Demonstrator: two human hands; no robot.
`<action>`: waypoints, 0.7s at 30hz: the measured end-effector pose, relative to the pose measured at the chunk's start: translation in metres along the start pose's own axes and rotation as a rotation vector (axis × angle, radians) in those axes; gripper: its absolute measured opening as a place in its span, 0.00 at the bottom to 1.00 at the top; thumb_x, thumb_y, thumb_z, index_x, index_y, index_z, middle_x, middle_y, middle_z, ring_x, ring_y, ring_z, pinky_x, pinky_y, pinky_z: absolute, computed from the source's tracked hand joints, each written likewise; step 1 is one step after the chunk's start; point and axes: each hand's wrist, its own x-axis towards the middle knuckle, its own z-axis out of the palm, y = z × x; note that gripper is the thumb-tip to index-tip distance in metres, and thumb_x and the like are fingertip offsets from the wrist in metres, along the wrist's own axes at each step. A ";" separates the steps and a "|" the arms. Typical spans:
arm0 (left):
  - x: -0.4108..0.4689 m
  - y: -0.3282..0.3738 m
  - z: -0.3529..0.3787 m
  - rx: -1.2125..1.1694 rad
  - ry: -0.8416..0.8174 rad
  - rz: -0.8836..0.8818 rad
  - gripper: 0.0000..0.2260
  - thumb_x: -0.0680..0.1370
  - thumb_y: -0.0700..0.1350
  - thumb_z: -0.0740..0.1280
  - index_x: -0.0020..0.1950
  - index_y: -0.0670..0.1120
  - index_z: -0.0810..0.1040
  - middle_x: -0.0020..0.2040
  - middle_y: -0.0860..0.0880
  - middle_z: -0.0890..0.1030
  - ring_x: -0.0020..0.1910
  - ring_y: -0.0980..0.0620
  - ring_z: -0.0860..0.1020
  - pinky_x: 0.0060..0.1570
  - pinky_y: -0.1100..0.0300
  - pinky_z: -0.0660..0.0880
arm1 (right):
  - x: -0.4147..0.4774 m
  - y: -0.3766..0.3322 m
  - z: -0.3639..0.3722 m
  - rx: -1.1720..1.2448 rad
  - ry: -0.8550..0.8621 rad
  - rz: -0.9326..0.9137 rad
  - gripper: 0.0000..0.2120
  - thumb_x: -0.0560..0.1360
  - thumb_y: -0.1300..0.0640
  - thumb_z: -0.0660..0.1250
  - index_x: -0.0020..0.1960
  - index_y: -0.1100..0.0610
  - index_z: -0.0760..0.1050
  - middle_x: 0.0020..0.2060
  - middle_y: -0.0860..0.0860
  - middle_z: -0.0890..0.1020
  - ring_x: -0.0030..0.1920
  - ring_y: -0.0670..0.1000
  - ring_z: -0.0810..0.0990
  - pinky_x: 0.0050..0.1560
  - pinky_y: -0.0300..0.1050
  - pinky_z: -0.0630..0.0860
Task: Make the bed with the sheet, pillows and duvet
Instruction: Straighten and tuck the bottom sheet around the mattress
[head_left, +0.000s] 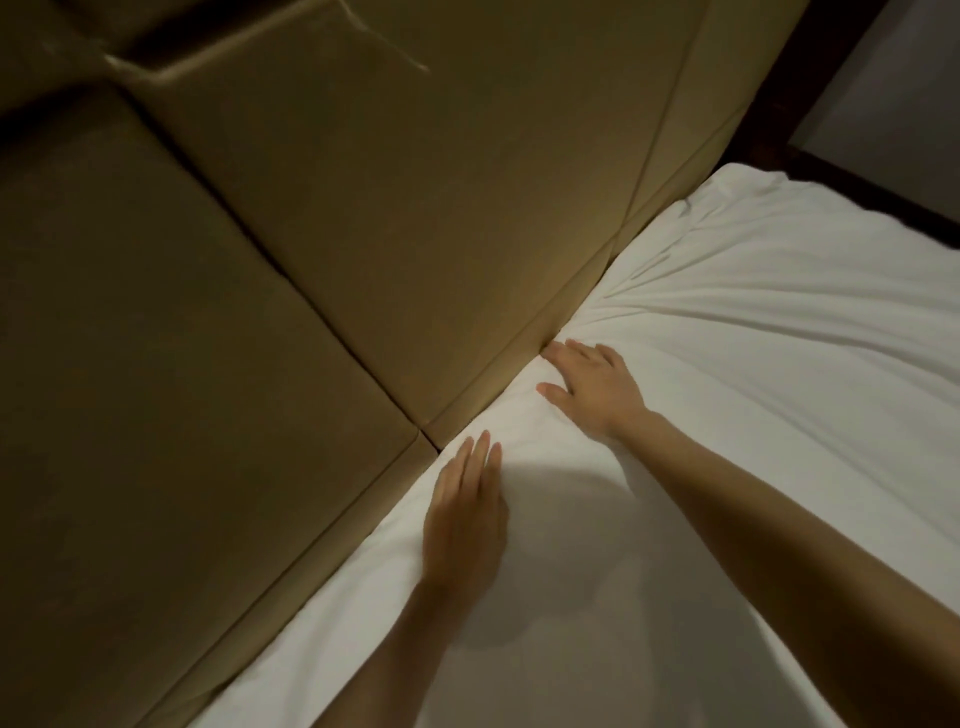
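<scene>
The sheet (727, 415), white and faintly creased, lies spread across the bed, its top edge meeting the padded tan headboard (311, 260) along the seam where mattress and panels join. A person leans over it with both bare hands flat on the cloth. The right hand (597, 389), fingers splayed and grip open, presses at the seam, with creases fanning away from its fingertips toward the far corner. The left hand (465, 519), fingers straight and together, holds nothing either and rests palm down just beside the headboard, nearer the person. No pillow or duvet shows in this view, so the job looks to be at its first stage: seating the sheet at the head of the bed. To do it well, the cloth would be pushed down into the gap with flat fingertips, worked along the seam a little at a time, then smoothed outward so the radiating folds are drawn out rather than trapped.
</scene>
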 end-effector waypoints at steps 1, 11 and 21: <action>0.004 0.002 0.002 0.000 -0.001 0.003 0.22 0.75 0.43 0.67 0.68 0.42 0.72 0.69 0.44 0.73 0.67 0.44 0.72 0.63 0.50 0.72 | 0.005 0.001 -0.005 -0.067 -0.045 -0.015 0.24 0.79 0.41 0.53 0.72 0.49 0.63 0.72 0.49 0.67 0.74 0.50 0.59 0.75 0.52 0.51; 0.051 0.019 0.011 -0.016 -0.128 -0.161 0.23 0.81 0.51 0.49 0.72 0.42 0.67 0.62 0.43 0.77 0.56 0.44 0.78 0.59 0.54 0.74 | 0.032 0.013 -0.029 0.914 -0.142 0.234 0.09 0.73 0.65 0.65 0.51 0.59 0.80 0.40 0.52 0.80 0.40 0.48 0.78 0.45 0.43 0.72; 0.078 0.022 -0.004 -0.118 -0.374 -0.225 0.22 0.83 0.45 0.52 0.76 0.42 0.58 0.67 0.38 0.71 0.63 0.38 0.72 0.60 0.47 0.69 | -0.065 0.163 -0.117 0.167 0.073 0.513 0.16 0.75 0.59 0.60 0.61 0.61 0.73 0.58 0.61 0.78 0.58 0.63 0.76 0.53 0.48 0.71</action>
